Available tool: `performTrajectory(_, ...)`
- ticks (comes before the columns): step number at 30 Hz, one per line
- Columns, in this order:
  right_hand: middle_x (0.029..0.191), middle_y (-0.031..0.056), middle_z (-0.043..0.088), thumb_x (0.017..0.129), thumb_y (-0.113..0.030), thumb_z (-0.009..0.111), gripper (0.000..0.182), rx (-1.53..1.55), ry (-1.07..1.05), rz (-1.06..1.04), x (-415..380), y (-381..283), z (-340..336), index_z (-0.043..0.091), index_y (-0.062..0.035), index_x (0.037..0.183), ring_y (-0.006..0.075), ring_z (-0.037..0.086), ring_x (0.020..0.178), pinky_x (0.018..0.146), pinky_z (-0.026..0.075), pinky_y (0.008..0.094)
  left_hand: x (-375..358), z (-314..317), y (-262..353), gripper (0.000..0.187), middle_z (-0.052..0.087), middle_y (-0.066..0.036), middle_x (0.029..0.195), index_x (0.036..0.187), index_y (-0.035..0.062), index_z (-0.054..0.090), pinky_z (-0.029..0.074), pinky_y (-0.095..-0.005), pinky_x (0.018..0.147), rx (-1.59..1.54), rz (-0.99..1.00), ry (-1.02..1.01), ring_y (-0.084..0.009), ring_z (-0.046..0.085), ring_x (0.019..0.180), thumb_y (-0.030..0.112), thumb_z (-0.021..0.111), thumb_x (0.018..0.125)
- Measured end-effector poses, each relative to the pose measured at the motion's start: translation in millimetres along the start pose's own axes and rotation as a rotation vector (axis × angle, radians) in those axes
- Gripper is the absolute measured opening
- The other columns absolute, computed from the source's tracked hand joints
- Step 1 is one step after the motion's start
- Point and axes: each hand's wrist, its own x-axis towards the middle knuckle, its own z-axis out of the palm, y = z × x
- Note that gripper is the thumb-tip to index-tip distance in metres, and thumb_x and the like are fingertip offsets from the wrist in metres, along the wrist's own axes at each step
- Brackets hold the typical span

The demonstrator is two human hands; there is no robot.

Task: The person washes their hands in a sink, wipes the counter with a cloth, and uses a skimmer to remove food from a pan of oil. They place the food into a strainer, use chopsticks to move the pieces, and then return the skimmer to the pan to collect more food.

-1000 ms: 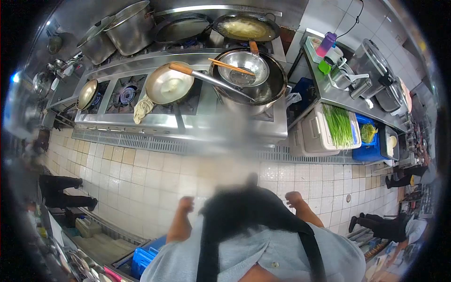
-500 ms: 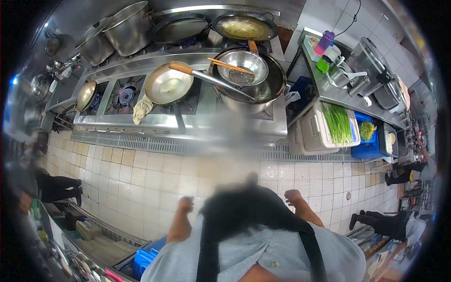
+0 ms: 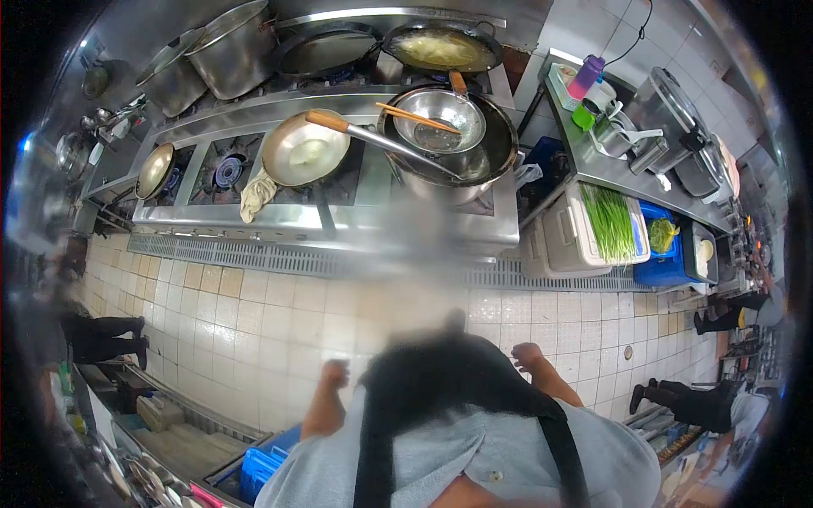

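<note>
My left hand [image 3: 334, 373] hangs beside my body over the tiled floor, its fingers curled in and nothing seen in it. On the other side, my right hand [image 3: 527, 355] is also loosely closed, with no object in it. Both are away from the stove [image 3: 279, 222]. A pan [image 3: 279, 152] with a little pale content sits on the stove, with a cloth [image 3: 256, 200] at its handle. To its right, a strainer [image 3: 432, 108] and chopsticks [image 3: 398, 113] rest over a large pot [image 3: 511, 144]. A long wooden-handled utensil [image 3: 381, 140] spans from the pan to the pot.
Two woks, one with bubbling yellowish liquid [image 3: 436, 51], and tall pots [image 3: 233, 59] stand at the back. Green stalks [image 3: 610, 220] lie on a white bin at right, below a steel counter [image 3: 584, 157]. Other people's legs [image 3: 106, 337] show at left and right [image 3: 690, 402].
My hands have barely moved and remain beside my body. At the far right, a person's light sleeve shows more than before. The cookware stands where it was.
</note>
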Motion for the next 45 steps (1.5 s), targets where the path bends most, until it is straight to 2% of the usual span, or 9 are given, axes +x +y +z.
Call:
performTrajectory(6,0.081,0.0130,0.063,0.080,-0.013,0.056,0.012,-0.457,0.075,-0.234,18,25,5,0.061,-0.0040,0.085,0.0260,0.063,0.071,0.061,0.052,0.0393,11,1,-10,0.030,0.064,-0.005,0.097,0.094,0.0152,0.065,0.046,-0.0423,0.080,-0.023,-0.043,-0.061,-0.0285,0.058,0.095,0.025,0.061,0.066)
performTrajectory(11,0.097,0.0033,0.060,0.078,-0.016,0.061,0.023,-0.792,0.192,-0.444,58,66,18,0.058,-0.0119,0.101,0.0209,0.061,0.080,0.061,0.050,0.0378,-26,-3,37,0.021,0.060,-0.008,0.078,0.096,0.0100,0.061,0.046,-0.0353,0.047,-0.241,-0.005,-0.044,-0.0205,0.056,0.060,0.017,0.061,0.076)
performTrajectory(14,0.099,0.0032,0.060,0.086,-0.015,0.052,0.019,0.337,0.140,-0.004,59,61,21,0.057,-0.0113,0.104,0.0207,0.062,0.076,0.057,0.050,0.0388,-51,-4,77,0.016,0.056,-0.007,0.071,0.096,0.0088,0.059,0.038,-0.0298,0.034,-0.398,-0.150,-0.007,-0.0164,0.048,0.048,0.013,0.059,0.080)
performTrajectory(23,0.087,0.0022,0.058,0.083,-0.012,0.055,0.012,-0.036,0.022,-0.085,31,26,1,0.057,-0.0104,0.095,0.0195,0.061,0.074,0.059,0.051,0.0368,-3,-1,13,0.044,0.062,-0.009,0.085,0.098,0.0107,0.060,0.047,-0.0388,0.070,-0.111,0.054,-0.019,-0.0267,0.058,0.080,0.025,0.068,0.057)
performTrajectory(25,0.084,0.0029,0.057,0.070,-0.011,0.067,0.019,-0.889,0.078,-0.332,2,-8,-15,0.059,-0.0106,0.087,0.0207,0.061,0.079,0.064,0.051,0.0344,0,-1,5,0.044,0.062,-0.008,0.089,0.099,0.0113,0.061,0.048,-0.0377,0.072,-0.111,0.047,-0.024,-0.0260,0.058,0.083,0.024,0.067,0.058)
performTrajectory(32,0.084,0.0018,0.057,0.066,-0.008,0.069,0.020,-0.864,0.130,-0.292,20,12,-2,0.059,-0.0114,0.083,0.0198,0.061,0.077,0.064,0.052,0.0332,2,0,6,0.049,0.063,-0.006,0.095,0.106,0.0129,0.059,0.048,-0.0369,0.074,-0.029,-0.018,-0.024,-0.0241,0.059,0.088,0.023,0.067,0.059)
performTrajectory(34,0.088,0.0129,0.062,0.066,-0.016,0.068,0.017,-0.259,0.082,-0.197,34,26,3,0.063,-0.0068,0.080,0.0304,0.061,0.088,0.074,0.050,0.0429,4,0,4,0.049,0.063,-0.007,0.093,0.106,0.0131,0.058,0.048,-0.0367,0.074,-0.043,0.011,-0.025,-0.0236,0.059,0.088,0.023,0.067,0.059)
performTrajectory(41,0.090,0.0129,0.063,0.068,-0.015,0.066,0.016,0.091,0.074,-0.080,66,56,16,0.063,-0.0058,0.081,0.0303,0.061,0.089,0.074,0.050,0.0435,6,2,4,0.050,0.063,-0.007,0.090,0.108,0.0135,0.058,0.049,-0.0384,0.072,-0.070,0.025,-0.043,-0.0255,0.060,0.086,0.021,0.066,0.060)
performTrajectory(45,0.084,0.0007,0.056,0.083,-0.010,0.051,0.011,0.087,0.022,-0.124,66,59,13,0.055,-0.0134,0.093,0.0180,0.059,0.068,0.050,0.048,0.0348,9,1,2,0.045,0.063,-0.006,0.091,0.104,0.0129,0.059,0.049,-0.0397,0.073,-0.022,0.063,-0.024,-0.0265,0.060,0.085,0.020,0.066,0.060)
